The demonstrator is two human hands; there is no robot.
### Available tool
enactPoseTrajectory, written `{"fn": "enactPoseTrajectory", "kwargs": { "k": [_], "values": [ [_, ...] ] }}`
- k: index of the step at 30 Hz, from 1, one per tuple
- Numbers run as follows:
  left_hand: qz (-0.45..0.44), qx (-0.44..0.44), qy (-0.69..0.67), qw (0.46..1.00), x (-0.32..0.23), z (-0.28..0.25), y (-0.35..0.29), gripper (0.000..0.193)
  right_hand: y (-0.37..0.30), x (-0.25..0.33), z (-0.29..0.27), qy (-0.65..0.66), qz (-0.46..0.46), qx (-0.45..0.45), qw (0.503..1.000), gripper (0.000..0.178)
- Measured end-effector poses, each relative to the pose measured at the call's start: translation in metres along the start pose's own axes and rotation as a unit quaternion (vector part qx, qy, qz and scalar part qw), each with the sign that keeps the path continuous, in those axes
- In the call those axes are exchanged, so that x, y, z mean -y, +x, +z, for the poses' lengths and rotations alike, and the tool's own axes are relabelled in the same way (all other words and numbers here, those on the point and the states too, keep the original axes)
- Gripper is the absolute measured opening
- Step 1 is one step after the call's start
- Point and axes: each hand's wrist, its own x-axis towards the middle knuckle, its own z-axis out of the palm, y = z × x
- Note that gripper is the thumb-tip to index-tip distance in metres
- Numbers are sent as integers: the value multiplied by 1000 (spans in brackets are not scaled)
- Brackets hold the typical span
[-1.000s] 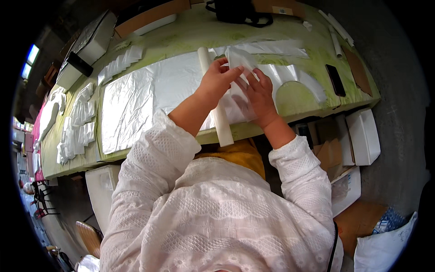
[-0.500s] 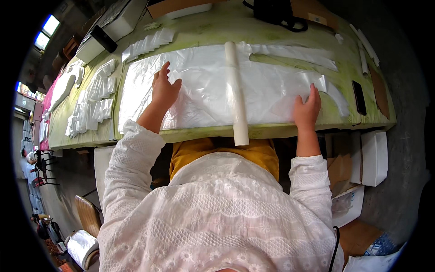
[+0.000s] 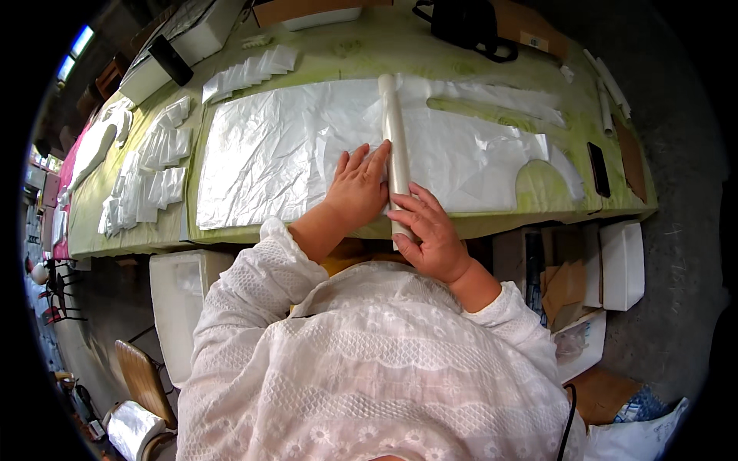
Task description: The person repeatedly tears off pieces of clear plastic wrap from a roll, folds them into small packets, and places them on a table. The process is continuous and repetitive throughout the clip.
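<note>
A long pale roll (image 3: 393, 127), apparently of plastic film, lies lengthwise across the white plastic sheeting (image 3: 261, 146), its near end jutting past the table edge. My left hand (image 3: 358, 189) rests flat beside the roll on its left, fingers stretched out and the fingertips at its side. On the other side, my right hand (image 3: 430, 237) touches the near part of the roll with spread fingers. Neither hand is wrapped around it. The sheeting has a handle-shaped cutout towards the right, where the green tablecloth (image 3: 538, 184) shows through.
Folded white plastic pieces (image 3: 154, 169) lie in rows at the left. A black phone (image 3: 598, 170) and thin white rolls (image 3: 607, 92) are at the right. A black bag (image 3: 465, 23) and a black cylinder (image 3: 171, 61) stand farther back. Below the table is a white foam box (image 3: 177, 307).
Both hands have come inward from the two sides of the sheeting to the roll. The left moved right and nearer; the right moved left. The roll lies about where it was.
</note>
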Motion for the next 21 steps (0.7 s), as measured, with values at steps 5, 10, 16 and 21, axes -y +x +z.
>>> {"fn": "enactPoseTrajectory", "kwargs": {
  "k": [5,10,16,21],
  "values": [
    [149,-58,-108,981,4,-35,9,59,26,11,-4,8,-41,40,998,33],
    [191,-32,-48,980,24,-35,19,34,46,-8,2,-12,63,-74,995,30],
    [115,-28,-75,990,21,-51,-10,33,93,-76,11,-327,161,-29,931,51],
    [77,-43,-146,985,37,-51,-24,39,155,-100,23,-333,344,129,869,64]
  ]
}}
